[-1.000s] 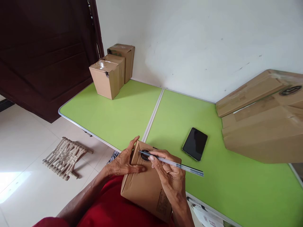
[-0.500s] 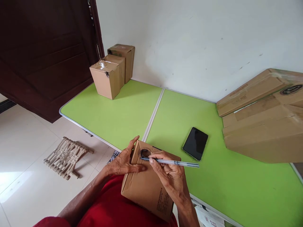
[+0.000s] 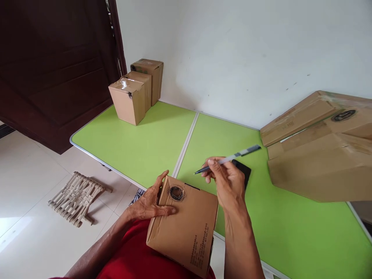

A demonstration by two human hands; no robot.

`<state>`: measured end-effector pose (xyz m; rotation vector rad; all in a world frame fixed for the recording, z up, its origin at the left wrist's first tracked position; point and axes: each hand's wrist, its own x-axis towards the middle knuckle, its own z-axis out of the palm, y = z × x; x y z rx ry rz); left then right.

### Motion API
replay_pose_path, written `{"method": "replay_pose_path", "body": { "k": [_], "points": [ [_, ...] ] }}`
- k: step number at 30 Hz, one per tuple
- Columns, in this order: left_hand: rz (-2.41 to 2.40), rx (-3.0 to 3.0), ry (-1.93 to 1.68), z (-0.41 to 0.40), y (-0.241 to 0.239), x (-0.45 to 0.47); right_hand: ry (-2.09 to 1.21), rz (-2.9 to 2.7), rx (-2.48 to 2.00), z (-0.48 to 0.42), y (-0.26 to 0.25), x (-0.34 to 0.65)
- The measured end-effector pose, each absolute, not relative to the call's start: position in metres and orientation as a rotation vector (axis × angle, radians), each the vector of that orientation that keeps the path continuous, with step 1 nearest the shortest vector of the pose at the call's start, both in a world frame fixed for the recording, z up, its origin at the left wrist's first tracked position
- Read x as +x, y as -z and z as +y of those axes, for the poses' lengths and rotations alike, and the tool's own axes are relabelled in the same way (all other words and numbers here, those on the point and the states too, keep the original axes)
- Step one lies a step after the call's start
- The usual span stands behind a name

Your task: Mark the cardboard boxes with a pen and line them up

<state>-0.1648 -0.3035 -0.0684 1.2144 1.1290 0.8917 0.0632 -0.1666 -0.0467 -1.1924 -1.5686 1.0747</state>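
Note:
A small brown cardboard box leans against my red shirt at the table's front edge. Near its upper left corner is a dark circle with scribbled pen lines around it, and printed text runs along the lower right. My left hand grips the box by its left side, thumb lying on the face with the circle. In my right hand a pen is pinched, its tip pointing left. The pen is apart from the box, above the table. Partly hidden behind my right hand lies a black phone.
Several cardboard boxes stand at the back left of the green table. Larger cardboard boxes sit at the right by the wall. A woven folding stool is on the tiled floor, near a dark door.
My right hand has lifted the pen off the box, moving it up and to the right over the table. My left hand still holds the box. The view has shifted slightly.

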Motion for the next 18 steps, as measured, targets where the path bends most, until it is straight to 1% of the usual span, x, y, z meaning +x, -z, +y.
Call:
{"method": "replay_pose_path", "body": {
  "k": [3, 6, 12, 18],
  "points": [
    [1.12, 1.198, -0.912, -0.304, 0.07, -0.165, -0.873, -1.679, -1.474, -0.123, 0.054, 0.066],
    [1.131, 1.214, -0.905, -0.304, 0.071, -0.165, -0.774, -1.822, -1.683, -0.098, 0.067, 0.066],
    [1.12, 1.2, -0.901, -0.304, 0.073, -0.164, -0.622, -2.067, -2.017, -0.103, 0.087, 0.055],
    [1.157, 1.232, -0.896, -0.304, 0.074, -0.166, -0.558, -2.131, -2.116, -0.111, 0.074, 0.048]
  ]
}}
